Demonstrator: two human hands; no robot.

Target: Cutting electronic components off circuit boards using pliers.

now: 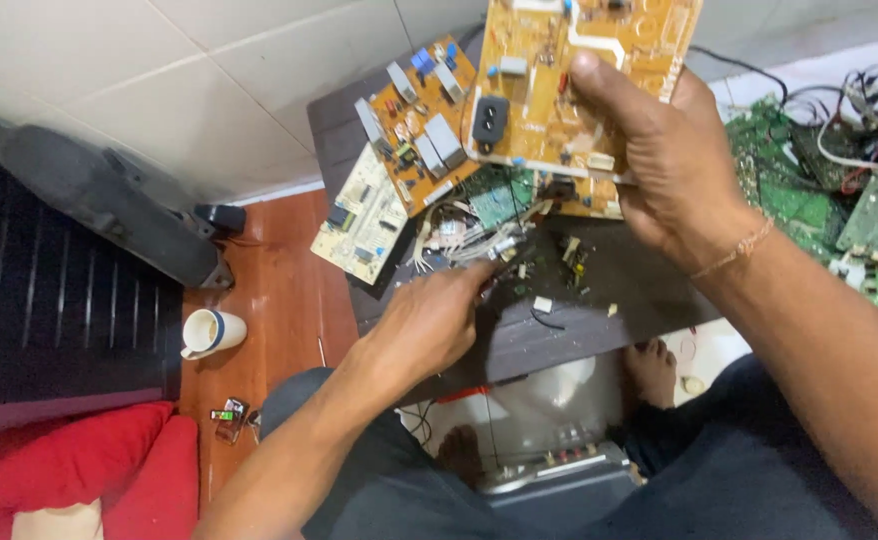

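1. Right hand (674,170), upper centre-right of the frame: raised above the table, back of the hand toward the camera, thumb pressed on the face of the orange board (559,90) and fingers wrapped behind its lower right edge. The hand is clamped on the board. A thin bracelet (734,255) circles the wrist; the forearm runs down to the lower right corner.
2. Orange board: held tilted at the top centre, its upper edge cut off by the frame, component side facing the camera, with a black socket (490,112) near its left edge.
3. Left hand (429,320), centre: forearm rising from the lower left, wrist bent, fingers drawn together and pointing up-right at the wire bundle (464,238). Fingertips are bunched at a small metallic piece beside the wires; whether they grip it cannot be told.
4. Table (559,330), centre: dark top carrying a second orange board (419,120), a pale board (364,215) overhanging its left edge, a green board (499,195) and scattered small parts.
5. Green boards (809,200), right edge: heaped with cables.
6. Mug (209,332), left of centre: on the wooden floor.
7. Bare feet (651,368): under the table.
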